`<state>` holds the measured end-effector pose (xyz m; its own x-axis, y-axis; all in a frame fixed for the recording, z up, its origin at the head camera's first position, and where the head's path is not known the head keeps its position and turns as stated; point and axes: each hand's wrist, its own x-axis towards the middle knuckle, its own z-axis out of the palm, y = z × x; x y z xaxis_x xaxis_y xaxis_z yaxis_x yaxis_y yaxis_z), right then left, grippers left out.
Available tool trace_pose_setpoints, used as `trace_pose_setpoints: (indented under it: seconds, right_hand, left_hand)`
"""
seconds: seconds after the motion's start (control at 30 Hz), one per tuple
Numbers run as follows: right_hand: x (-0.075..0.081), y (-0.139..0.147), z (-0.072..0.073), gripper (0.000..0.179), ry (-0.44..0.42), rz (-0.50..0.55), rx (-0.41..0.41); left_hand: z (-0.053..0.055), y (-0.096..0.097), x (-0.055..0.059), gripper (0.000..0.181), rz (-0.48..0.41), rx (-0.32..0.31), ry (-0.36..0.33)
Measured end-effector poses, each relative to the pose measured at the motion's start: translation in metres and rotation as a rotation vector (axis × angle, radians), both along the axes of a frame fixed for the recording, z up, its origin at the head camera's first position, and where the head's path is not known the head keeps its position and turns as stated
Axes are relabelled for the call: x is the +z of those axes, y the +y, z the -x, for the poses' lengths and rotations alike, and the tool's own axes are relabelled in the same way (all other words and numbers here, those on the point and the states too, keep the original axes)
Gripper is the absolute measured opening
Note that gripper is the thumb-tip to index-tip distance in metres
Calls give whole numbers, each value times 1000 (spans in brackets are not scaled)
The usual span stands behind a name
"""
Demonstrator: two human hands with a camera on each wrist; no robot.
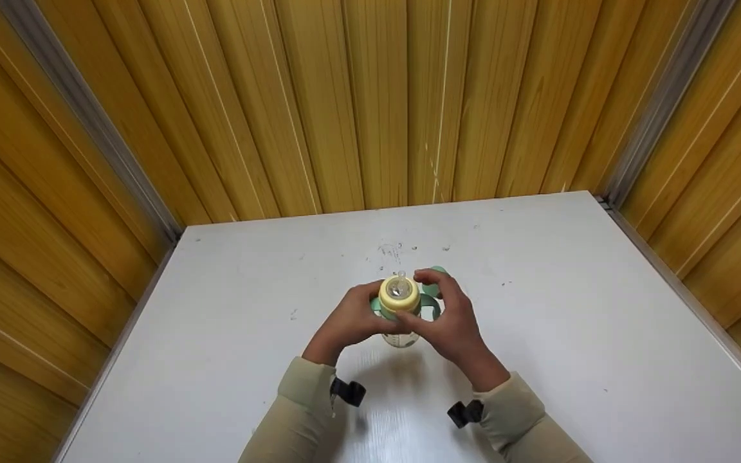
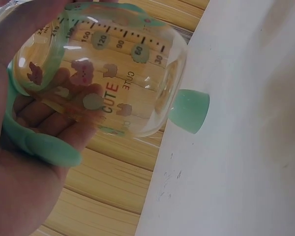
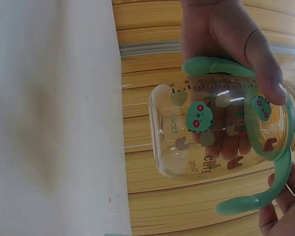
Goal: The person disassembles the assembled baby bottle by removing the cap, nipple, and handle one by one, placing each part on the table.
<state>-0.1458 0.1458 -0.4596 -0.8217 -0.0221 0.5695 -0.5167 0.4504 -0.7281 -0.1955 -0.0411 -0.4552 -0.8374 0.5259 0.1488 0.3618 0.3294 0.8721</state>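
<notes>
A clear baby bottle (image 1: 400,339) with a yellow collar ring (image 1: 384,305), a clear teat (image 1: 399,287) and green side handles (image 3: 238,204) is held upright above the table. My left hand (image 1: 357,316) grips its body from the left, thumb across the front and fingers behind, as the right wrist view shows. Around the yellow ring my right hand (image 1: 451,318) curls thumb and forefinger from the right. Printed animals and a measuring scale mark the bottle (image 2: 113,73). A green cap (image 2: 189,110) stands on the table behind the bottle, partly covered by my right hand in the head view.
The white table (image 1: 216,321) has small dark marks near the middle. Wood-patterned panel walls (image 1: 377,109) rise at its back and sides, with grey metal strips (image 1: 94,122) in the corners. A black strap mount (image 1: 348,391) sits on each wrist.
</notes>
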Motion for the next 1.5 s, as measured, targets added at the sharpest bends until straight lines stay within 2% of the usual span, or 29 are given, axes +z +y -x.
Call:
trace_pose_setpoints:
  seconds: [0.33, 0.83, 1.13, 1.5]
  right_hand:
    - [1, -8, 1, 69, 25, -19, -82]
    - [3, -9, 1, 64, -7, -8, -68]
    - [2, -5, -2, 61, -96, 23, -2]
    - [0, 0, -1, 58, -149, 54, 100]
  left_hand:
    - [0, 3, 3, 65, 19, 19, 18]
    - [-1, 6, 2, 64, 28, 11, 26]
    - [-4, 4, 1, 64, 23, -9, 30]
    - [-6, 4, -2, 66, 32, -14, 22]
